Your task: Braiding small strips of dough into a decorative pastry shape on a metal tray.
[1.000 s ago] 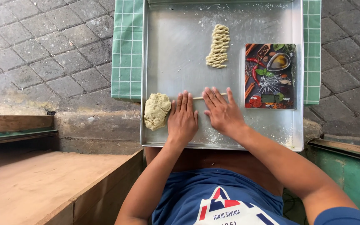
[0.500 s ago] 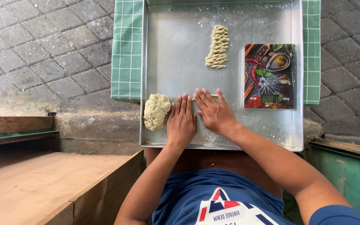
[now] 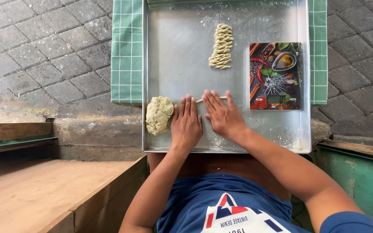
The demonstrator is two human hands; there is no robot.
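- Colourful rectangular board (image 3: 275,76) lies right in the metal tray (image 3: 178,56).
- Left hand (image 3: 186,124) and right hand (image 3: 222,114), flat with grip wide, press a thin dough strip (image 3: 212,99).
- Dough lump (image 3: 159,114) near left; twisted dough pieces (image 3: 222,46) far.

A wide metal tray (image 3: 173,64) dusted with flour carries everything here, resting on a green checked cloth (image 3: 127,51) that shows at both sides. On the tray lie a lump of pale dough (image 3: 159,114), a stack of twisted dough pieces (image 3: 222,46), a thin dough rope (image 3: 200,100) and a flat picture-printed kitchen scale (image 3: 275,76).
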